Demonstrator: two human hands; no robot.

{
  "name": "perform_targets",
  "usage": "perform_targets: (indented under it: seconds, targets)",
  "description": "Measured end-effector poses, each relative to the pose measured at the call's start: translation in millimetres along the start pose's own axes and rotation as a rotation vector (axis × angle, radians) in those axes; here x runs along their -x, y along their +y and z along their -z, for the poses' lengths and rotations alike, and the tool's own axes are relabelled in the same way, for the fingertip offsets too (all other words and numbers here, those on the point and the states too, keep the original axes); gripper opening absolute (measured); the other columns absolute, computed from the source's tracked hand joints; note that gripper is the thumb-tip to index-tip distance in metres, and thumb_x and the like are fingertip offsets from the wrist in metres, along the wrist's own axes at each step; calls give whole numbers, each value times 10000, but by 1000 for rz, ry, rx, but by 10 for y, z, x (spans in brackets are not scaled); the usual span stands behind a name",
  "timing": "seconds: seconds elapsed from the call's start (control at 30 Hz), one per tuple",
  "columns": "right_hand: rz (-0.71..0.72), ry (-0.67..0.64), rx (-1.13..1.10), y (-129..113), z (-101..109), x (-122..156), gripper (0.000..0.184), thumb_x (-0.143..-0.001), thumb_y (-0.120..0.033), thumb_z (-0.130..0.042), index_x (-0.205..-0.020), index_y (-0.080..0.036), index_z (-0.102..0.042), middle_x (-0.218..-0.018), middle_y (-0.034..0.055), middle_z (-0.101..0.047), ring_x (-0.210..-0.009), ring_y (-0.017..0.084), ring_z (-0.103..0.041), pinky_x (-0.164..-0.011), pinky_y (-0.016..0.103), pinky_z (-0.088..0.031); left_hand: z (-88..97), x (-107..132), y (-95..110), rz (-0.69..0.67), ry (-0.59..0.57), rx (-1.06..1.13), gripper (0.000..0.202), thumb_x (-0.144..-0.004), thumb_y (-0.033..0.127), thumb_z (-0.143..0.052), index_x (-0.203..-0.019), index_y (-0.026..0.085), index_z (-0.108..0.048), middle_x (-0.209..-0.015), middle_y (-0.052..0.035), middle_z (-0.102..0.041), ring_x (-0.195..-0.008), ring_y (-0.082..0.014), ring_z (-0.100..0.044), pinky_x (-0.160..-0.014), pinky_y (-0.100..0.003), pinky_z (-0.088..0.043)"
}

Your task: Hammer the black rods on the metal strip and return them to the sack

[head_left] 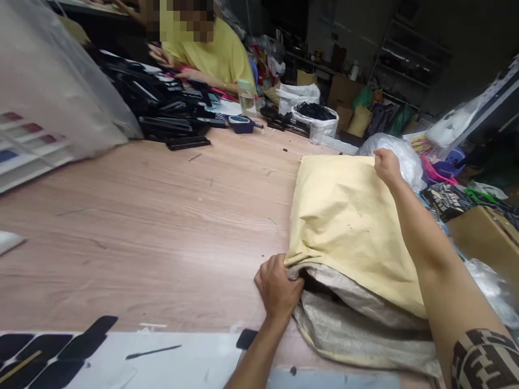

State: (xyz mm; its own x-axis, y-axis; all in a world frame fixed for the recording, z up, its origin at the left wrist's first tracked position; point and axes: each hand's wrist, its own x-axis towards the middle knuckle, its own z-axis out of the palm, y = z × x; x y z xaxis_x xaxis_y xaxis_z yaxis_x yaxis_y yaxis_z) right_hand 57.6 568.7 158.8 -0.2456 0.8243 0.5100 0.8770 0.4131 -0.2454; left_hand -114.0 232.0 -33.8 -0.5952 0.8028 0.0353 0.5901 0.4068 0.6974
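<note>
A yellow sack (348, 210) lies on the wooden tabletop, its open mouth turned toward me and its grey woven lining showing. My left hand (279, 286) is closed around the left edge of the mouth, thumb at the opening. At the far right corner, my right hand (388, 166) grips the sack's edge in a closed hold, the arm reaching along its right side. The inside of the sack is dark, and I cannot make out what it holds.
Black flat pieces (52, 346) and a thin dark tool (154, 351) lie on a white sheet (194, 356) at the near left. Across the table (162, 216), a person in yellow (227, 51) sits behind piled black items (162, 102). A cardboard box (486, 237) stands at right.
</note>
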Motion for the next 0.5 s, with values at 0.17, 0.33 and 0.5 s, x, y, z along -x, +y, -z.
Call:
perform_targets:
  seconds: [0.17, 0.33, 0.5]
  targets:
    - [-57, -145, 52, 161, -723, -631, 220, -888, -268, -600, -966, -102, -720, -1065, 154, -694, -1012, 241, -613, -971, 438, -436, -48, 4, -137, -17, -22, 39, 327, -609, 166, -608, -907, 275, -530, -945, -72, -632, -1036, -339, -544, -906, -452, -381]
    - [-39, -165, -5, 317, -870, -715, 388, -1011, -403, -441, -936, -124, -701, -955, 110, -693, -921, 191, -613, -897, 366, -448, -81, 24, -196, -25, -30, 78, 377, -586, 165, -609, -939, 284, -551, -1016, -67, -648, -1091, -337, -535, -957, -454, -374]
    - [-129, -100, 41, 234, -787, -703, 321, -987, -347, -486, -958, -132, -722, -1060, 147, -680, -1028, 234, -595, -942, 431, -434, -27, 31, -101, -13, 8, 83, 358, -581, 174, -608, -918, 273, -545, -962, -67, -650, -1018, -326, -555, -926, -440, -388]
